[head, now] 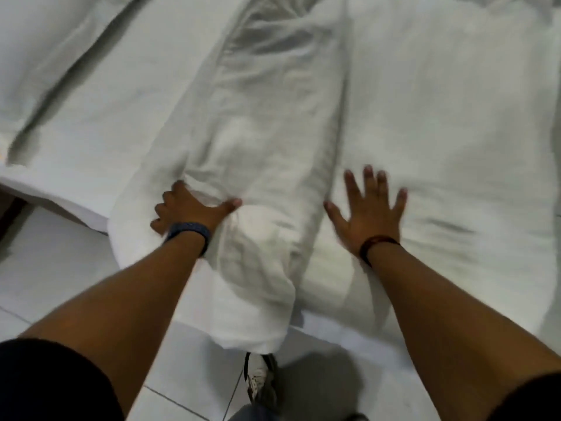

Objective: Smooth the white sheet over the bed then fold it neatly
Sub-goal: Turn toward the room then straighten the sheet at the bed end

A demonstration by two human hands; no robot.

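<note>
The sheet [267,147] lies on the bed [455,101], gathered into a long, rumpled band. Its long axis runs from the near bed edge, where one end droops over toward the floor [60,284], away from the person toward the far side, leaning slightly right. The near end points at the person's feet; a shoe [261,381] shows just below it.

Left hand [188,208]: on the band's left flank near the overhanging end, thumb spread across the cloth, fingers curled into the folds. Grip reads as clenched on the sheet, though blur leaves some doubt over how much cloth is held. A blue band is on that wrist.

Right hand [367,205]: released, fingers splayed, palm pressed flat on the white cloth just right of the band, beside its right edge. A dark red band is on that wrist.

The band lies between the two hands, and the left is the one on it. Judgement: smoothing is in hand and not finished; folding has not begun neatly. The coming move likely calls for drawing the bunched cloth sideways, across its long axis, while the flat right palm anchors.
</note>
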